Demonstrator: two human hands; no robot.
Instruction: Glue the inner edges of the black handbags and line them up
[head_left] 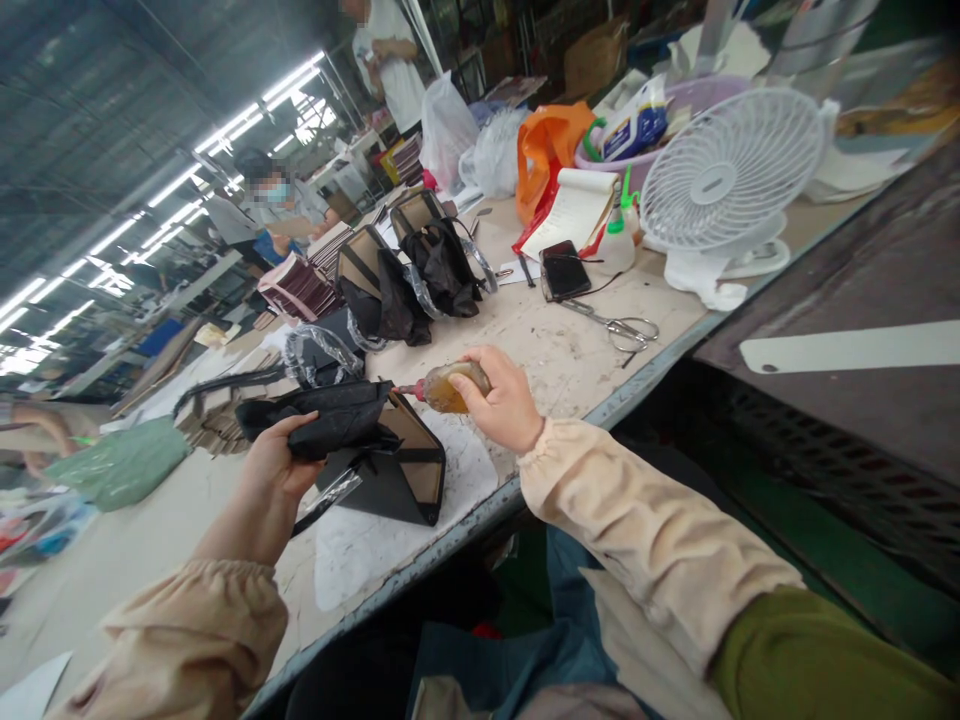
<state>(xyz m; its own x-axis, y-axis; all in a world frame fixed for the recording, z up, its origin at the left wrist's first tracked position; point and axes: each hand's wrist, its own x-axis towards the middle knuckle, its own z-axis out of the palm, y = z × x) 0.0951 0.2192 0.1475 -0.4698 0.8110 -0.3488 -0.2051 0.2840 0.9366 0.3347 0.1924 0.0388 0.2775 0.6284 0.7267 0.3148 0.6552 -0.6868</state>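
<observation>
At the near edge of the desk: left hand clenched around a bunch of black fabric, held above an open black-and-brown case lying on the desk; right hand grasping a small amber glue bottle, its red nozzle pointed at the fabric, just beside it; scissors, a phone and a white fan farther back.
</observation>
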